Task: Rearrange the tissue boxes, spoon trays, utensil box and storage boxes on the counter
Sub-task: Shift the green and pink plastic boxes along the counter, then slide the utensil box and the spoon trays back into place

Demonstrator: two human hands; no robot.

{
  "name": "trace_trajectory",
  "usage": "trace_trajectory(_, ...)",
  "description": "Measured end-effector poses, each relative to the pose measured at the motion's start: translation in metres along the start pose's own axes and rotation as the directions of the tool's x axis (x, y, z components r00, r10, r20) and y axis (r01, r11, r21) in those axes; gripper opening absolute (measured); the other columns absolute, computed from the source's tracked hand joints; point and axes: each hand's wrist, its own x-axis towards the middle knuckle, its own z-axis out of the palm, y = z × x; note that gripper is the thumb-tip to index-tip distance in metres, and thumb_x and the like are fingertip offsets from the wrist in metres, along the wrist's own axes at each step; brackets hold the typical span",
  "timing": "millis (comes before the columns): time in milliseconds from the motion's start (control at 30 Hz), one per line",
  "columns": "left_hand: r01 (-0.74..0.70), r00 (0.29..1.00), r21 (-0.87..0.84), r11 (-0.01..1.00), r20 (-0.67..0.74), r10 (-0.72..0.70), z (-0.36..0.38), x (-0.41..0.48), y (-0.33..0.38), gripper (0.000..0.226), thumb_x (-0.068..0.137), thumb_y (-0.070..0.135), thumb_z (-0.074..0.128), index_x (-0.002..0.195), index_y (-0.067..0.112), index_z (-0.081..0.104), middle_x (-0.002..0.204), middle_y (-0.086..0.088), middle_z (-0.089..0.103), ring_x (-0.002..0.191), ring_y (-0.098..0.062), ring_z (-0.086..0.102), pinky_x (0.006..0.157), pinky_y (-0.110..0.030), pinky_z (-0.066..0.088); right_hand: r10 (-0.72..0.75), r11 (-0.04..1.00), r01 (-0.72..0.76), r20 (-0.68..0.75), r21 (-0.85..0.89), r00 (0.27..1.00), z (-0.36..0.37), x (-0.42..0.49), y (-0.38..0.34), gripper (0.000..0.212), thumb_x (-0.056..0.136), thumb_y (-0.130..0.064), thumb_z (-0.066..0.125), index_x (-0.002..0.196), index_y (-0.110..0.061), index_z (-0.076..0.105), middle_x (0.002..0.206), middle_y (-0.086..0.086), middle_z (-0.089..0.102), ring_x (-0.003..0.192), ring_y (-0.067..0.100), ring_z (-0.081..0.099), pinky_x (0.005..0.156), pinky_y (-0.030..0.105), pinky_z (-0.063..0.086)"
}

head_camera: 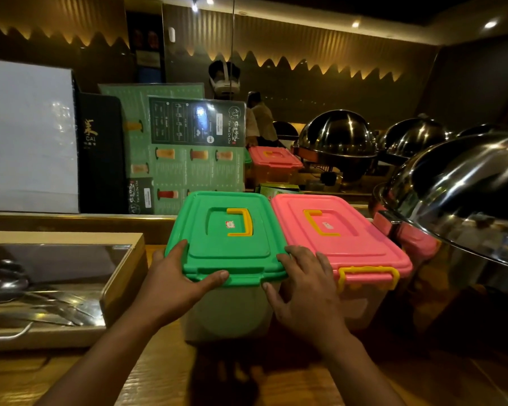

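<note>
A green-lidded storage box (235, 230) with a yellow handle stands on the wooden counter (276, 382), touching a pink-lidded storage box (343, 232) on its right. My left hand (173, 282) grips the green box's near left corner, thumb on the front rim. My right hand (305, 291) holds its near right corner, fingers over the lid edge between the two boxes. At the left sits a wooden utensil box (123, 276) with a glass top, spoons visible inside.
Steel domed chafing dishes (467, 218) crowd the right side, close to the pink box. A mirror behind the counter reflects the boxes. Green menu cards (188, 159) and a white board (27, 136) lean at the back left.
</note>
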Motion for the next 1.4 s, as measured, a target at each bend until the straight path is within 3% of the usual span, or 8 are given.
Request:
trace_trajectory(267,-0.008,1.000,-0.004,1.000,0.007,0.008,-0.004,0.000,-0.001,0.136,0.043,0.093,0.068,0.156,0.029,0.028,0.148,-0.005,0.035,0.130,-0.026,0.051,0.103,-0.048,0.052,0.008,0.998,-0.010,0.023,0.069,1.000,-0.006,0.001,0.000,0.063,0.081,-0.060,0.056,0.131,-0.022,0.061,0.140,0.000,0.054,0.137,0.020,0.043,0.120,0.049,0.022)
trace_trajectory(400,-0.079,0.995,-0.057,0.995,0.057,0.083,-0.022,-0.011,-0.003,0.100,0.068,0.069,0.078,0.151,0.041,0.030,0.146,0.013,0.045,0.132,-0.015,0.050,0.099,-0.032,0.051,0.026,0.979,-0.011,-0.071,0.206,0.997,-0.011,0.007,-0.019,0.052,0.076,-0.047,0.065,0.118,-0.015,0.068,0.125,0.008,0.060,0.120,0.027,0.053,0.106,0.050,0.042)
trace_trajectory(533,-0.098,0.995,-0.078,0.992,-0.043,0.095,-0.070,-0.027,-0.031,0.084,0.078,0.058,0.076,0.150,0.040,0.037,0.146,0.014,0.045,0.131,-0.012,0.048,0.099,-0.038,0.051,-0.089,0.906,0.193,-0.276,0.377,0.957,-0.004,0.004,-0.082,0.028,0.081,-0.023,0.071,0.106,-0.009,0.069,0.112,0.011,0.062,0.107,0.029,0.059,0.093,0.046,0.049)
trace_trajectory(700,-0.090,0.964,0.043,0.995,-0.248,0.098,-0.167,-0.032,-0.111,0.056,0.086,0.037,0.076,0.138,0.034,0.055,0.128,0.007,0.055,0.115,-0.013,0.056,0.079,-0.027,0.053,-0.240,0.810,0.306,-0.194,0.500,0.951,0.038,-0.013,-0.177,0.020,0.087,-0.021,0.071,0.107,-0.014,0.069,0.106,0.002,0.063,0.097,0.019,0.063,0.085,0.036,0.053)
trace_trajectory(833,0.053,0.893,0.161,0.986,-0.450,0.025,-0.258,-0.015,-0.198,0.048,0.086,0.035,0.076,0.132,0.028,0.060,0.121,-0.006,0.067,0.104,-0.025,0.066,0.083,-0.048,0.059,0.011,0.819,-0.044,0.061,0.572,0.998,0.088,-0.010,-0.232,0.036,0.089,-0.037,0.073,0.122,-0.026,0.064,0.113,-0.009,0.066,0.100,0.008,0.063,0.085,0.038,0.057)
trace_trajectory(1000,0.255,0.873,0.023,0.967,-0.435,-0.220,-0.329,0.010,-0.271,0.051,0.091,0.034,0.071,0.139,0.024,0.055,0.133,-0.011,0.063,0.112,-0.030,0.060,0.082,-0.045,0.052,0.355,0.625,-0.579,0.469,0.523,0.808,0.124,-0.003,-0.291,0.066,0.084,-0.053,0.072,0.142,-0.029,0.050,0.126,-0.012,0.059,0.113,0.009,0.053,0.094,0.035,0.050)
trace_trajectory(1267,0.330,0.935,-0.332,0.883,-0.010,-0.354,-0.338,0.045,-0.319,0.036,0.091,0.040,0.069,0.126,0.031,0.062,0.110,-0.001,0.068,0.098,-0.024,0.066,0.077,-0.043,0.055,0.524,0.287,-0.756,0.564,0.588,0.638,0.160,-0.021,-0.338,0.034,0.090,-0.042,0.070,0.121,-0.040,0.058,0.102,-0.024,0.062,0.096,0.001,0.059,0.091,0.042,0.058)
trace_trajectory(1400,0.325,0.939,-0.329,0.887,-0.003,-0.345,-0.333,0.061,-0.366,0.059,0.076,0.062,0.078,0.126,0.033,0.065,0.116,-0.001,0.074,0.107,-0.027,0.071,0.090,-0.054,0.057,0.603,0.346,-0.742,0.470,0.574,0.644,0.169,-0.020,-0.345,0.027,0.095,-0.042,0.064,0.122,-0.034,0.062,0.107,-0.018,0.066,0.099,0.006,0.062,0.083,0.031,0.055)
